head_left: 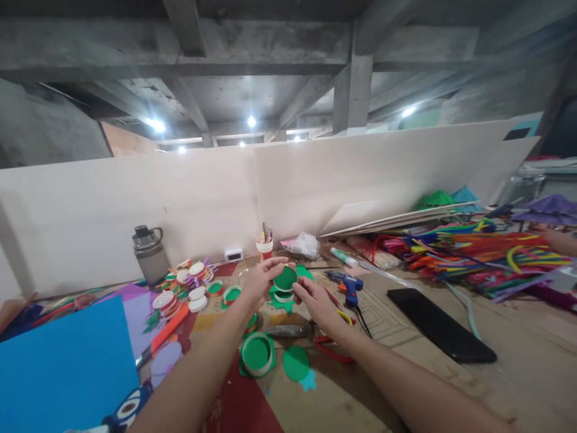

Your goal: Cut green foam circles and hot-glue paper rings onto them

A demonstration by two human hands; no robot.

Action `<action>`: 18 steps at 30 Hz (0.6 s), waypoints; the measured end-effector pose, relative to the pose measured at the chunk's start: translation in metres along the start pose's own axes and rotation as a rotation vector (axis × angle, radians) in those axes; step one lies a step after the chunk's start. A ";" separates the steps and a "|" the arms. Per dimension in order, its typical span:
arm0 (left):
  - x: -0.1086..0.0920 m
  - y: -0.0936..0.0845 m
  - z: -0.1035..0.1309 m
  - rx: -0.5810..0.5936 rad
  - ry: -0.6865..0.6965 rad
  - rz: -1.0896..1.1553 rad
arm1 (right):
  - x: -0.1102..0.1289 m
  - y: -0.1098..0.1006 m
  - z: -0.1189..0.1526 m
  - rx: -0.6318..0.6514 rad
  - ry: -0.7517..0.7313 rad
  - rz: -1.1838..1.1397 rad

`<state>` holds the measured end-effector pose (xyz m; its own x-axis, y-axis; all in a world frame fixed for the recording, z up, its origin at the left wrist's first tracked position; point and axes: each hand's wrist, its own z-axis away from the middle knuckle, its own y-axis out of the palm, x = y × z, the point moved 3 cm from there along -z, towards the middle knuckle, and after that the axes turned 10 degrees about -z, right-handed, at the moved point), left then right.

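Observation:
Between both hands, above the middle of the table, is a shallow round cup (pixel 285 279) with a green inside. My left hand (pixel 264 281) pinches its left and upper rim. The fingers of my right hand (pixel 314 302) close on its right rim. Behind and below it, a similar white ring (pixel 283 297) rests on green sheet scraps. Nearer me, a larger white ring (pixel 257 355) sits on a green square beside a flat green disc (pixel 296 363). Scissors (pixel 331 349) with red handles lie under my right wrist, partly hidden by it.
A blue glue gun (pixel 351 287) and a black phone (pixel 442 325) lie to the right. Colourful pipe cleaners (pixel 487 255) heap beyond them. On the left are a grey bottle (pixel 150 255), a blue sheet (pixel 67 361) and an orange cutter (pixel 169 329). A white board (pixel 202 204) stands behind.

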<state>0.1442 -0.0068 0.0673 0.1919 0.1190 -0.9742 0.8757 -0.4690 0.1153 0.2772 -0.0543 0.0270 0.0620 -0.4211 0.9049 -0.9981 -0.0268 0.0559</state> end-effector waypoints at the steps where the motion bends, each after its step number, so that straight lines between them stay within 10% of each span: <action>1: 0.001 0.000 0.001 0.000 0.003 0.005 | 0.000 0.000 0.000 0.002 -0.006 0.010; 18: -0.011 -0.007 0.035 0.013 0.413 -0.492 | 0.013 -0.014 0.004 -0.054 -0.422 0.360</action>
<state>0.1201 -0.0350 0.0709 -0.0743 0.6490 -0.7571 0.8999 -0.2836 -0.3314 0.2923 -0.0629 0.0361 -0.2989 -0.7222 0.6238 -0.9543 0.2273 -0.1941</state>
